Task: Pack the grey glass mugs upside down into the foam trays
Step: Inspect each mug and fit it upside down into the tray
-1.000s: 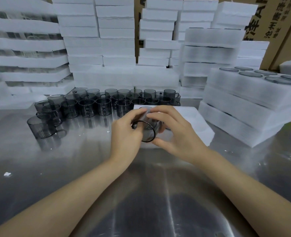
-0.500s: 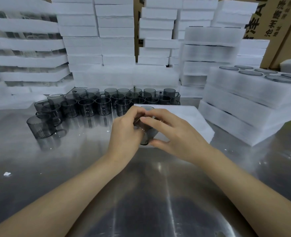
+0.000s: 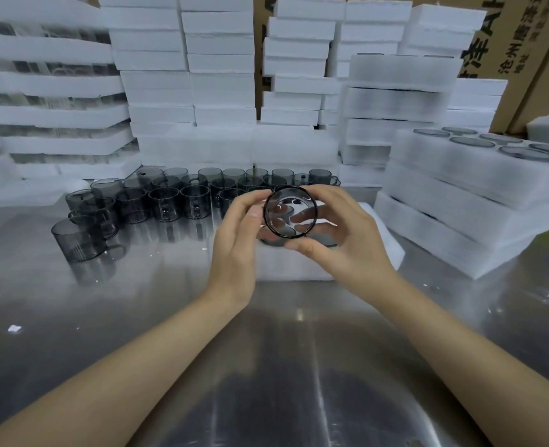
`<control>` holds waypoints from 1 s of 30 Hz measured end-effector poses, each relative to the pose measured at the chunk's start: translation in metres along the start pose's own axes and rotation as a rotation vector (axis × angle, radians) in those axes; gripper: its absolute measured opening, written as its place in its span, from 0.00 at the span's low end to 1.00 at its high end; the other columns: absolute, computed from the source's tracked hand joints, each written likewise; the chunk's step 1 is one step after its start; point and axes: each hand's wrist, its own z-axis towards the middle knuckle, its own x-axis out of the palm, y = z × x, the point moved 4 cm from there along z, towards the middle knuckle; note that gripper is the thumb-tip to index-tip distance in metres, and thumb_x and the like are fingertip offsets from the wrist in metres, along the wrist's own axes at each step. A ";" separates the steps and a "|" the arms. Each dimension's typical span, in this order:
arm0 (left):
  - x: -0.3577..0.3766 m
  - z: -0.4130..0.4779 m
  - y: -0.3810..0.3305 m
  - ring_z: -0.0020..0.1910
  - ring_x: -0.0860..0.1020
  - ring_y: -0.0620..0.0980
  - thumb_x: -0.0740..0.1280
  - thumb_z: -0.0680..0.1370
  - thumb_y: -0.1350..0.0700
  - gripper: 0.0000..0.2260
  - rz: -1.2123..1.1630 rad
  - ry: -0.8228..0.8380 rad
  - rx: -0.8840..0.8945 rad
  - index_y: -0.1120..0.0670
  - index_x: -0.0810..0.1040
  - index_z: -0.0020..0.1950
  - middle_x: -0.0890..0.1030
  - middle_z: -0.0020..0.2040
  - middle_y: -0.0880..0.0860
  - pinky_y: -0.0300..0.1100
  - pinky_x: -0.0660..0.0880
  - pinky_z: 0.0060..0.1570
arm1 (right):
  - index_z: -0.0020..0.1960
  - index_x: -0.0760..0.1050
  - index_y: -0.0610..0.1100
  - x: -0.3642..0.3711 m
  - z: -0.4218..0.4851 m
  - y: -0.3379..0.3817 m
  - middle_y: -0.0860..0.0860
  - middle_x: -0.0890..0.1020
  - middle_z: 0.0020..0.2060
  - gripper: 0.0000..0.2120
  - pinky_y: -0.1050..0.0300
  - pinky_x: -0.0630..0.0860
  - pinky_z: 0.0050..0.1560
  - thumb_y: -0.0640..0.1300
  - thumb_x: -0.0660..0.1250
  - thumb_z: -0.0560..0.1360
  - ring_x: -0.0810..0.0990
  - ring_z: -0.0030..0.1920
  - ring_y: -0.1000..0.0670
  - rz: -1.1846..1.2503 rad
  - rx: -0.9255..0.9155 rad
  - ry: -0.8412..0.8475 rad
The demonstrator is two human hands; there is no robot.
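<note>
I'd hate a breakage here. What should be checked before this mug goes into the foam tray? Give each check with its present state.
1. Grip: left hand and right hand both hold the grey mug: ok.
2. Mug turned upside down: not ok, its mouth faces the camera.
3. Foam tray lies below the hands: ok.
4. Free pocket in that tray: cannot tell, the hands hide it.
5. Glass free of chips: cannot tell.

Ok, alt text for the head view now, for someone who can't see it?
The left hand and right hand hold one grey glass mug over a foam tray on a steel table, rim facing the camera. Loose mugs stand behind at left; stacked trays sit at right, the top one filled.
</note>
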 end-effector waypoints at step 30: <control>-0.002 0.008 -0.002 0.43 0.81 0.43 0.67 0.75 0.67 0.13 0.292 -0.031 -0.063 0.48 0.78 0.45 0.82 0.39 0.42 0.32 0.74 0.40 | 0.62 0.75 0.40 0.009 -0.002 0.006 0.46 0.74 0.61 0.26 0.56 0.76 0.55 0.35 0.78 0.66 0.72 0.63 0.53 -0.351 -0.340 0.021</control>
